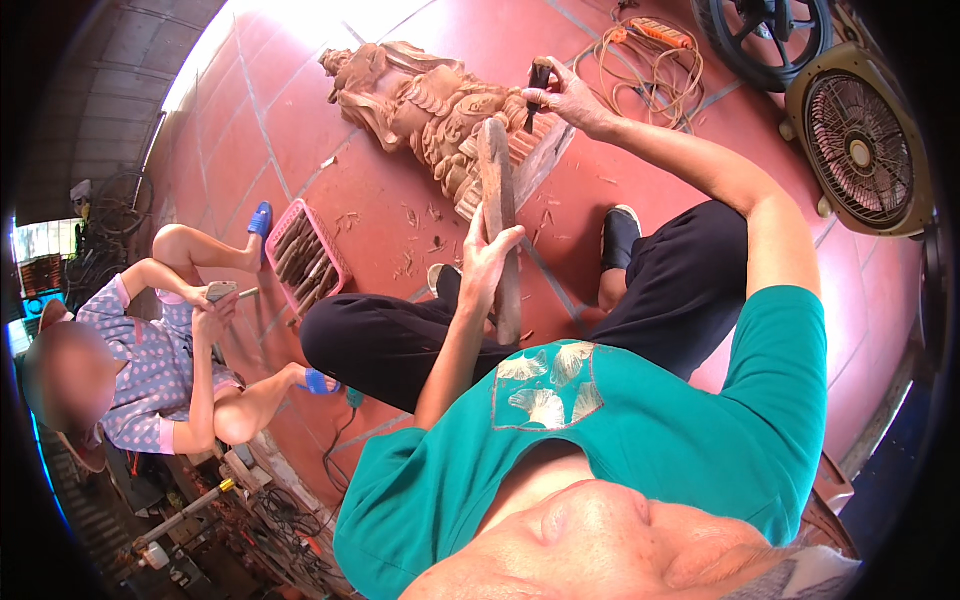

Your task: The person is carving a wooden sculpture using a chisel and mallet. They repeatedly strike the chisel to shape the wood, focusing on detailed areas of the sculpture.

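A carved wooden figure (440, 110), covered in deep relief, lies on the floor in front of me. My left hand (485, 258) is closed around a long flat wooden mallet (496, 170), held lengthwise between my knees and the carving. Above the carving's base, my right hand (575, 103) grips a dark chisel (541, 78) pointing downward. Its lower end is close to the carving's edge; whether it touches the wood I cannot tell.
A pink basket (337, 258) of several wooden-handled tools stands to my left. Beyond it, a person (165, 385) sits holding a phone (221, 290). Wood chips (405, 262) litter the tiles. An orange power strip with cord (660, 35), a wheel (765, 40) and a box fan (860, 150) are at the right.
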